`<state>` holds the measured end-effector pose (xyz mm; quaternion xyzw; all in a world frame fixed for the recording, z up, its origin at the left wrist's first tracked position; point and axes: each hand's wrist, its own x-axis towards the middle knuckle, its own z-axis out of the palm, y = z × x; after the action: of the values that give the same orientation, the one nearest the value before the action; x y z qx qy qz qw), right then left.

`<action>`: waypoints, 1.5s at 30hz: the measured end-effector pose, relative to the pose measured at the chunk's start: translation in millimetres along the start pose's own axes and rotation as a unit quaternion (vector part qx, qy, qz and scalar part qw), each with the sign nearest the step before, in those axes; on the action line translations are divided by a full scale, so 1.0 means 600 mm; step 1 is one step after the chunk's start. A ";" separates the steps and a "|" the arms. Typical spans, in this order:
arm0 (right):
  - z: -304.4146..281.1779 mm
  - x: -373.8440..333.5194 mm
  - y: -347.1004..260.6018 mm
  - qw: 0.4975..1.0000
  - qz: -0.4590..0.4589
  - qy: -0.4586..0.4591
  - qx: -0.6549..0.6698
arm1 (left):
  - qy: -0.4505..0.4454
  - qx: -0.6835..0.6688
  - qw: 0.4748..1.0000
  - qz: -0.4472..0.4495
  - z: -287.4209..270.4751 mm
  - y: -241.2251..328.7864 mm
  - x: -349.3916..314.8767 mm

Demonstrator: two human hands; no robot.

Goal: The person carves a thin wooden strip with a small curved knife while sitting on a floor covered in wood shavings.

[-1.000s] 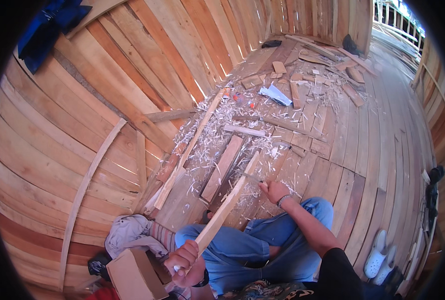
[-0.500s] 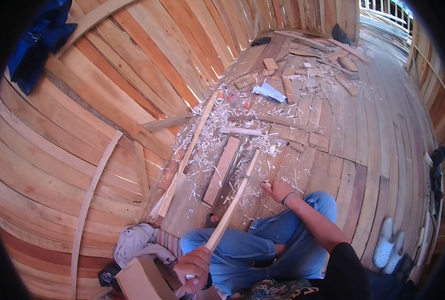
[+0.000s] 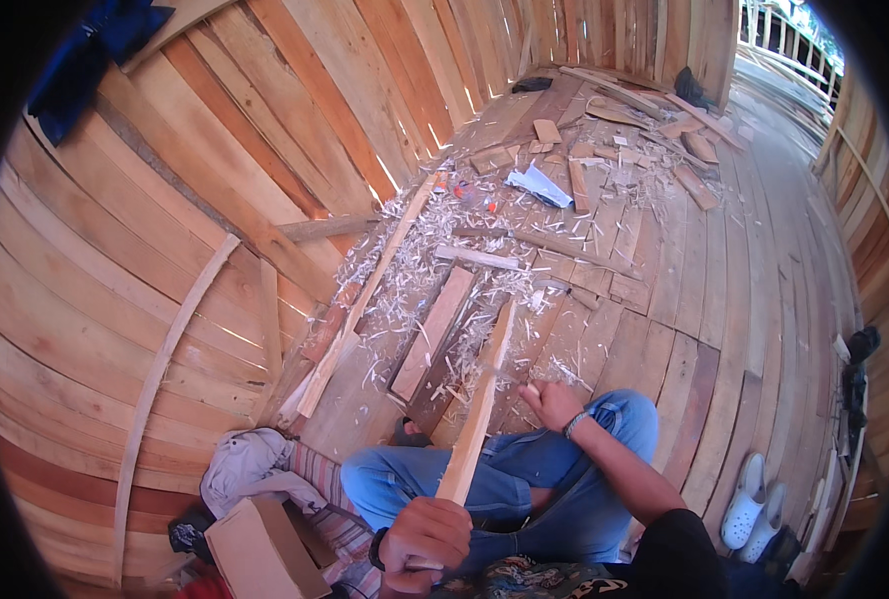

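Observation:
My left hand (image 3: 428,539) is closed around the near end of a long pale wooden strip (image 3: 476,424). The strip slants up and away over my crossed legs, and its far end is above the shavings on the floor. In my closed right hand (image 3: 554,405) is a knife (image 3: 501,373); its thin blade, somewhat blurred, points left and lies against or just over the strip around its middle. The knife's handle is mostly hidden by my fingers. Just left of the strip a flat reddish board (image 3: 435,331) lies on the floor.
Curled wood shavings (image 3: 390,275) cover the planks ahead. A longer strip (image 3: 370,299) lies at left, and a short batten (image 3: 478,259) beyond the board. Wood offcuts (image 3: 699,148) lie far back. A cardboard box (image 3: 260,549) stands near left; pale clogs (image 3: 744,504) are at right.
My left hand has shifted right, and the strip now shows a broader face. The knife stays by the strip, lower in the picture. The whole view has shifted slightly.

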<state>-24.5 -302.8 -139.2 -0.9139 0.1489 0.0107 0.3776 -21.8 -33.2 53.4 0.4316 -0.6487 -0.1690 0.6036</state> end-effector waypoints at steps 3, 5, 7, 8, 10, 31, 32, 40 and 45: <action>0.003 0.007 0.023 1.000 0.011 -0.011 0.001 | -0.030 0.009 0.999 -0.035 0.007 0.005 0.011; 0.013 -0.047 -0.029 0.996 -0.069 -0.012 0.051 | -0.039 -0.001 0.998 -0.043 0.002 0.009 0.008; 0.010 -0.032 -0.012 0.999 -0.010 -0.014 0.029 | -0.051 -0.007 0.997 -0.053 0.003 0.012 0.007; 0.014 -0.009 0.032 0.999 0.035 -0.002 0.002 | -0.058 -0.008 0.997 -0.054 0.005 0.009 0.011; 0.030 0.013 0.117 0.996 0.034 0.064 -0.046 | -0.073 0.000 0.995 -0.064 0.011 0.009 0.013; 0.096 -0.114 -0.103 0.679 0.128 -0.056 0.721 | 0.003 0.099 0.933 -0.346 0.108 0.011 -0.171; 0.089 -0.108 -0.108 0.688 0.109 -0.043 0.716 | 0.059 0.114 0.921 -0.368 0.124 0.005 -0.177; 0.008 -0.065 -0.156 0.756 -0.022 -0.018 0.654 | 0.290 -0.221 0.801 -0.476 0.144 -0.075 -0.198; -0.013 -0.056 -0.156 0.734 -0.044 -0.025 0.677 | 0.261 -0.306 0.802 -0.441 0.130 -0.090 -0.192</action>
<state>-31.3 -236.4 -64.6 -0.4213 0.0672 -0.0871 0.9002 -87.0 0.4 -76.7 0.4919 -0.1203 -0.4877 0.7111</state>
